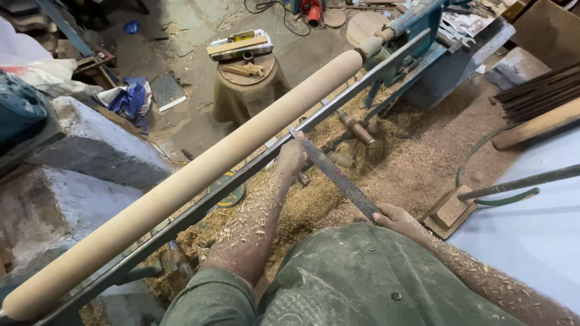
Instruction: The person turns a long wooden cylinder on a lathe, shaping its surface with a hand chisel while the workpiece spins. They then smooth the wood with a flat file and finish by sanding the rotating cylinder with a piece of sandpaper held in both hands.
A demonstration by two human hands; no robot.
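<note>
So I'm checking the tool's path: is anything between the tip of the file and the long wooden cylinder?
Only the metal rest bar lies between them. The file crosses it near the tip, with the left hand pressing there and the right hand at the handle end. Nothing else blocks the wooden cylinder.

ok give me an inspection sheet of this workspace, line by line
surface: long metal rest bar beside the lathe, floor beneath covered in wood shavings
job's things: long pale wooden cylinder mounted lengthwise; flat metal rasp angled onto the bar
clutter: stump with wood offcuts, loose handled tool in the shavings, blue cloth
hands: left hand on the rasp tip, right hand gripping its handle end
cables: black cable on the far floor
surroundings: concrete blocks, dark rods, blue lathe frame
</note>
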